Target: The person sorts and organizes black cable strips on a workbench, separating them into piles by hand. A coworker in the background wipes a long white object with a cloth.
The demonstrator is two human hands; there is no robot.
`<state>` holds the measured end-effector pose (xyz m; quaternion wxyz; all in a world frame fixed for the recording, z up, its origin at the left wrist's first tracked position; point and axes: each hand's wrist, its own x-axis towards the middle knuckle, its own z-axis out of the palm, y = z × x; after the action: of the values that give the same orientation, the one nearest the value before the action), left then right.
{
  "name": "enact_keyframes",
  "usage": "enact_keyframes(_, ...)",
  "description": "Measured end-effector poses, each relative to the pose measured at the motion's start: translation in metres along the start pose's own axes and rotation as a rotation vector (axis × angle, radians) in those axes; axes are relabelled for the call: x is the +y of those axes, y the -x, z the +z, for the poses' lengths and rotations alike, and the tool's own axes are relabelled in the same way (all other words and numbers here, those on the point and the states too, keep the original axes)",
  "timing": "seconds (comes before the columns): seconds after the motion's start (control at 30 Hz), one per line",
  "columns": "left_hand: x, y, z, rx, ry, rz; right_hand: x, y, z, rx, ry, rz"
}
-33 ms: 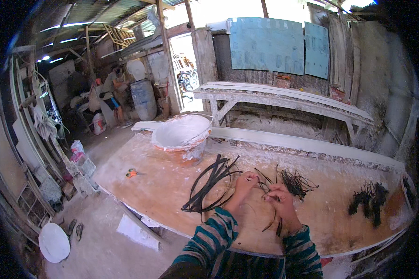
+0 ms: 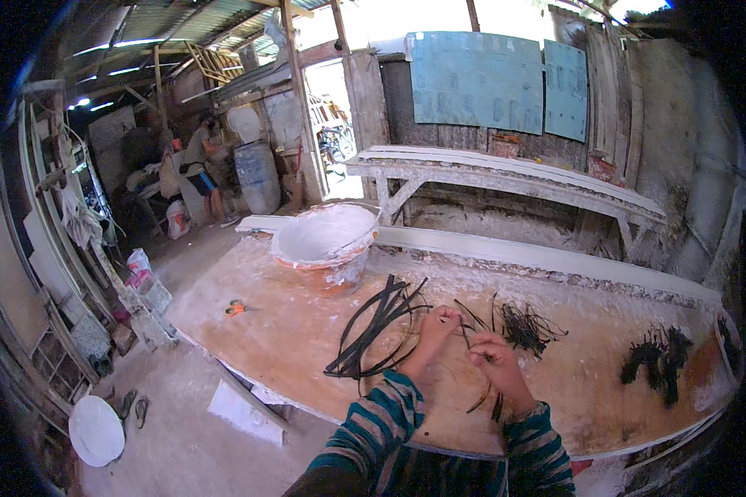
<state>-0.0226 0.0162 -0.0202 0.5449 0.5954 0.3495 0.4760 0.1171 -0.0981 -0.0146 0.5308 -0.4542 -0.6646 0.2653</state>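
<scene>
Above a wooden tabletop (image 2: 286, 348), my left hand (image 2: 441, 323) pinches a thin black strip (image 2: 466, 338) between thumb and fingertips. Just to its right and a little nearer, my right hand (image 2: 494, 358) is curled, its fingertips closed at the same strip. Left of my hands lies a looped bundle of long black strips (image 2: 365, 335). Beyond my right hand spreads a loose pile of short, thin black strips (image 2: 529, 328). A few loose strip pieces (image 2: 496, 406) lie under my wrists. Farther right are clumps of knotted-looking black strips (image 2: 661, 360).
A white-crusted basin (image 2: 327, 261) stands at the table's far side. Orange-handled scissors (image 2: 236, 308) lie on the left. A long white bench (image 2: 506, 176) runs behind. Another person (image 2: 203, 161) stands at the back left near a blue drum (image 2: 257, 178). A white round lid-like thing (image 2: 96, 432) rests on the floor.
The fingers of my right hand have shifted slightly. My left hand keeps its pinch in nearly the same place.
</scene>
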Motion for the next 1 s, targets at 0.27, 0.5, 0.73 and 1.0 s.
enact_keyframes(0.27,-0.007,-0.006,0.003,-0.107,0.179,0.095,0.002,-0.006,0.003,-0.078,0.043,-0.142)
enact_keyframes(0.5,-0.008,-0.004,0.007,-0.401,-0.161,0.139,0.011,-0.008,-0.016,0.381,0.198,-0.034)
enact_keyframes(0.73,-0.011,0.019,0.039,-0.918,-0.035,0.143,0.035,-0.013,-0.037,0.576,0.321,0.064)
enact_keyframes(1.0,0.009,0.024,0.026,-0.593,0.068,-0.012,0.025,-0.015,-0.028,0.648,0.465,0.132)
